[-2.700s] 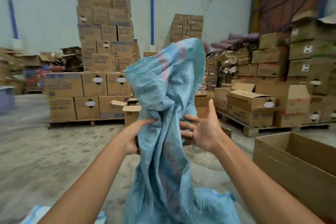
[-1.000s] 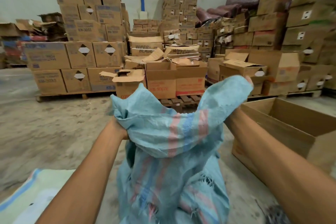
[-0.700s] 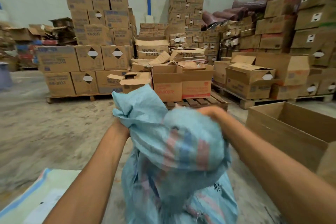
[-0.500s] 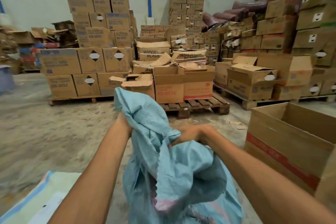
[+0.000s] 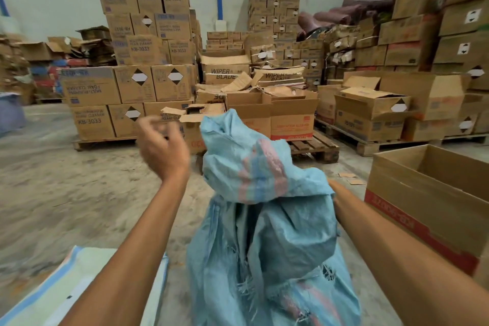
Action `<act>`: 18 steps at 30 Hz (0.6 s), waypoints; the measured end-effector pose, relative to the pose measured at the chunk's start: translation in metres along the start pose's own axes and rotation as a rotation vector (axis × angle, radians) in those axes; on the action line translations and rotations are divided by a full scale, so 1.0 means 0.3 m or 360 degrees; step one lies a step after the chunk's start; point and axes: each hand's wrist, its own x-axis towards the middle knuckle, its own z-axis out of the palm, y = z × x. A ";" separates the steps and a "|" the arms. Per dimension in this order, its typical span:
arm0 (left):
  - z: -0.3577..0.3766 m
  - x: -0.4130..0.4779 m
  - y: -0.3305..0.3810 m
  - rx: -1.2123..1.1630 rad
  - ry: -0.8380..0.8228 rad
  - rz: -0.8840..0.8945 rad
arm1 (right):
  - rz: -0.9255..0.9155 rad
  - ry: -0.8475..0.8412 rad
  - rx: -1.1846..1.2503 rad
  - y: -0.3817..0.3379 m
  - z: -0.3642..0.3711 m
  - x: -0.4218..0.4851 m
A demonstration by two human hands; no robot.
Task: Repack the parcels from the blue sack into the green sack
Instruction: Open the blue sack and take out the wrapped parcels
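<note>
Above the crumpled woven blue sack (image 5: pixel 267 209), the left hand (image 5: pixel 161 148) hangs loosely curled, its grip empty.

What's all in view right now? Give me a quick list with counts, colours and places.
blue sack: one, light blue with pink and blue stripes, upright in the centre foreground, top folded over, frayed holes low on its side
green sack: one, pale green with blue edge stripe, flat on the floor at bottom left
open box: one, brown with red band, on the floor at right
stacked cartons: many, brown, on pallets across the back
pallet: one bare end showing, wood, behind the blue sack
floor: grey concrete, dusty
left hand: raised off the sack, fingers curled, holding nothing
right hand: hidden behind the sack's fold; only the forearm shows
</note>
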 end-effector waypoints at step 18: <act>-0.049 -0.172 -0.248 0.1197 -0.1679 0.0023 | -0.0235 -0.0827 -0.0075 0.099 -0.231 0.118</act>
